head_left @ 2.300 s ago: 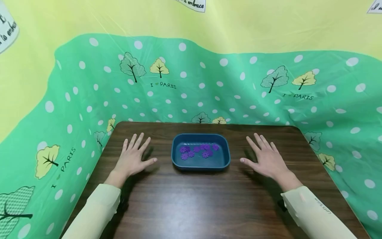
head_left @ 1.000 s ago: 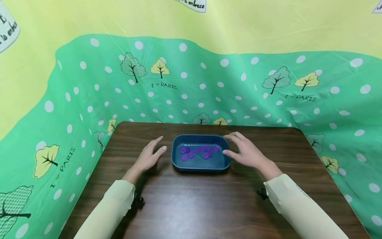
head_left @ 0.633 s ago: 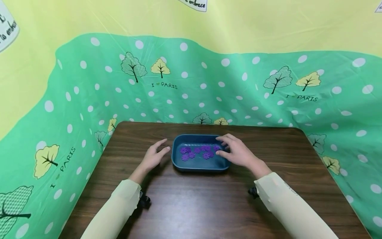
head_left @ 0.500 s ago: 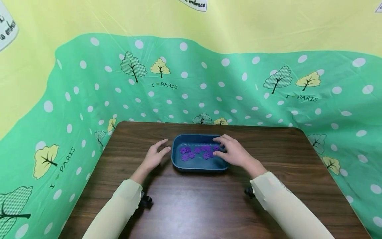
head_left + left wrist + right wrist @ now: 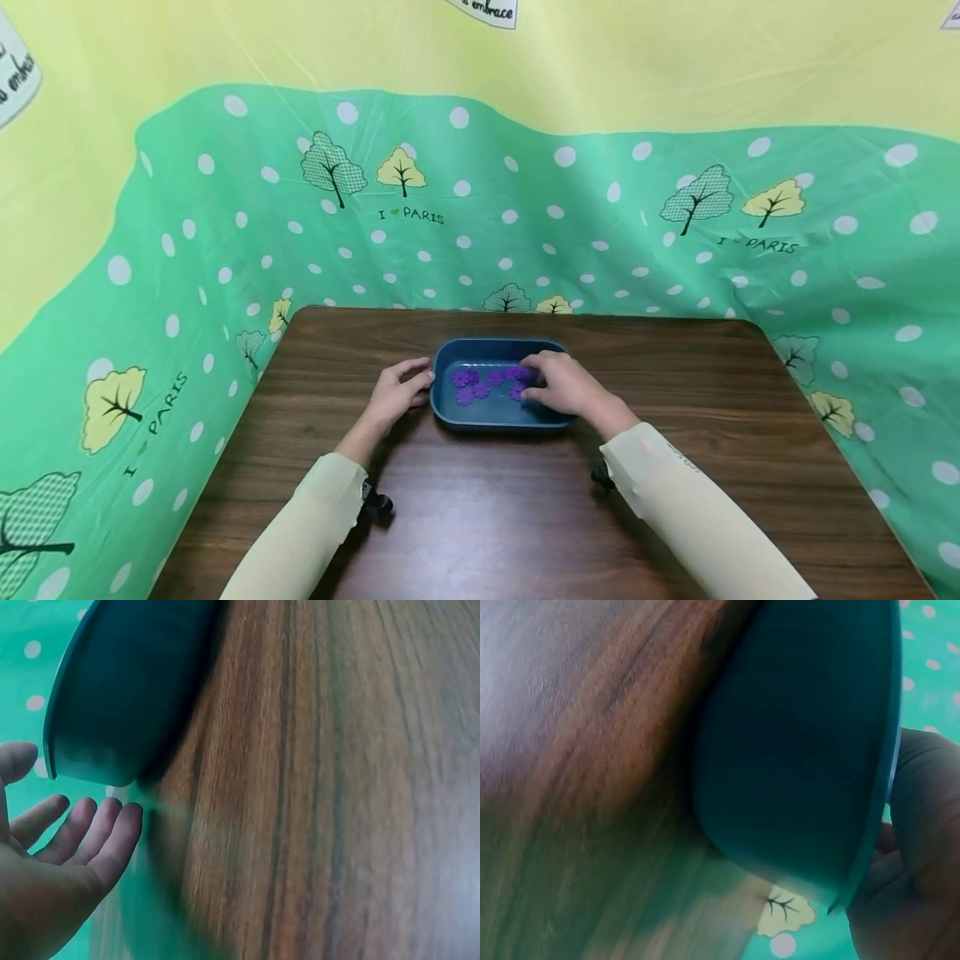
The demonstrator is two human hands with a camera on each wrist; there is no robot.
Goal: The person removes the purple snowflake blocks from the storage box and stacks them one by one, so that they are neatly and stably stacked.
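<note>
Purple flower-shaped pieces (image 5: 482, 390) lie inside the blue tray (image 5: 491, 414) in clusters.

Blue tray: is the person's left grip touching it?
Apart: the left wrist view shows green cloth through a gap between the left grip and the blue tray.

Place: a spot with cloth (image 5: 528, 192) on three sides of a table (image 5: 480, 517); home or lab, I cannot tell
Cloth: green and yellow, dots (image 5: 565, 156), trees (image 5: 333, 167), "PARIS" (image 5: 423, 217)
Table: brown with wood stripes
</note>
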